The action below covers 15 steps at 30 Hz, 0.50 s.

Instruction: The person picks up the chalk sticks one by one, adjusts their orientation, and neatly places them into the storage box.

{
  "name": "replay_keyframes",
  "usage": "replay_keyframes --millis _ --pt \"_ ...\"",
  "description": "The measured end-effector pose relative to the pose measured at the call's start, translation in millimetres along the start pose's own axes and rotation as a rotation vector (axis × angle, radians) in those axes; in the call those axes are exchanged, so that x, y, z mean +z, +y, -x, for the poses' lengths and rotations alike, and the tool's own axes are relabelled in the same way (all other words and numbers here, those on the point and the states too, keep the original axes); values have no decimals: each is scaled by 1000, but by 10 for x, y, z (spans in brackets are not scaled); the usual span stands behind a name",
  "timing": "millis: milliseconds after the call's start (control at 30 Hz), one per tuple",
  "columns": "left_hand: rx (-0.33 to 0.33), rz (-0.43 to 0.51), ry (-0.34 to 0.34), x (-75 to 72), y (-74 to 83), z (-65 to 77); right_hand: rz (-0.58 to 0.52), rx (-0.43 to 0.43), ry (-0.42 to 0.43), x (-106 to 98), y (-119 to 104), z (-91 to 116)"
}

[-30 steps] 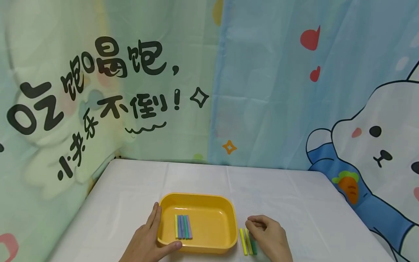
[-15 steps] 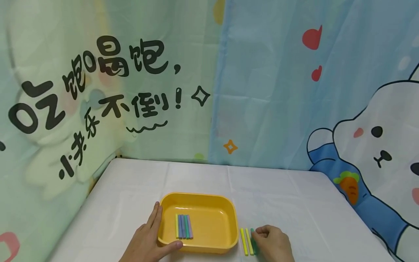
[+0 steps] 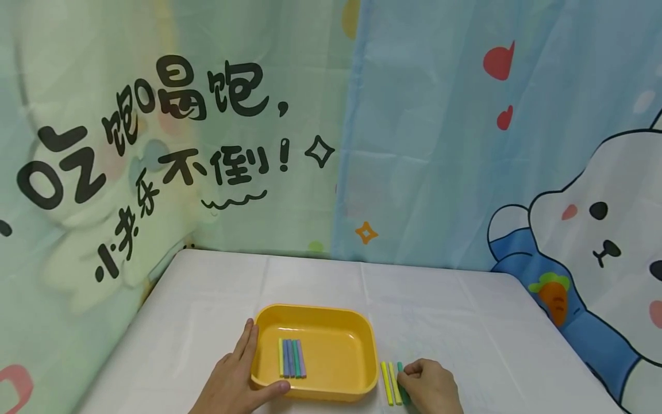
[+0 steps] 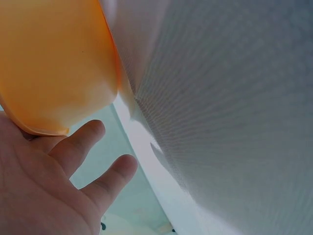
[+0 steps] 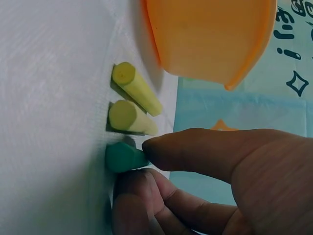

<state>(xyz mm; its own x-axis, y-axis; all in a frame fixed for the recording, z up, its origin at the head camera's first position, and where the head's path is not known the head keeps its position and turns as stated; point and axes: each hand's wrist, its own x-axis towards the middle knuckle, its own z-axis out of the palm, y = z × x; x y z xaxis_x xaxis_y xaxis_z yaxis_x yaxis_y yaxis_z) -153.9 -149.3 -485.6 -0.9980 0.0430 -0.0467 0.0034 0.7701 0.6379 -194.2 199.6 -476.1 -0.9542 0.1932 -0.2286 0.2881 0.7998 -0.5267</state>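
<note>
A yellow tray (image 3: 312,397) lies on the white cloth. My left hand (image 3: 230,368) rests against its left end, fingers straight along the outer wall and thumb at the near rim. Inside, toward the tray's left, several chalk sticks (image 3: 292,359) in yellow, blue-purple and green lie side by side. Right of the tray, my right hand (image 3: 431,386) pinches a green chalk stick (image 5: 122,157) between thumb and fingers, down at the cloth. Next to it are two yellow chalk sticks, the nearer one (image 5: 128,117) and the farther one (image 5: 137,89), roughly parallel.
A white cloth (image 3: 222,287) covers the table. Behind it hangs a printed curtain (image 3: 414,144) in green and blue, with a cartoon bear (image 3: 615,161) at the right.
My right hand has come down from above the chalk and slightly right, and now pinches the green stick. The left hand stays at the tray. The view has shifted a little.
</note>
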Motion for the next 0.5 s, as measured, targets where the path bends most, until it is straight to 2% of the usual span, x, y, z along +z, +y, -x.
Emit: replay_keyframes --millis 300,500 --pt "-14 2 5 26 46 -53 6 -34 -1 -47 13 -100" --pt "-17 -9 17 53 62 -89 -20 -22 -7 -90 16 -176"
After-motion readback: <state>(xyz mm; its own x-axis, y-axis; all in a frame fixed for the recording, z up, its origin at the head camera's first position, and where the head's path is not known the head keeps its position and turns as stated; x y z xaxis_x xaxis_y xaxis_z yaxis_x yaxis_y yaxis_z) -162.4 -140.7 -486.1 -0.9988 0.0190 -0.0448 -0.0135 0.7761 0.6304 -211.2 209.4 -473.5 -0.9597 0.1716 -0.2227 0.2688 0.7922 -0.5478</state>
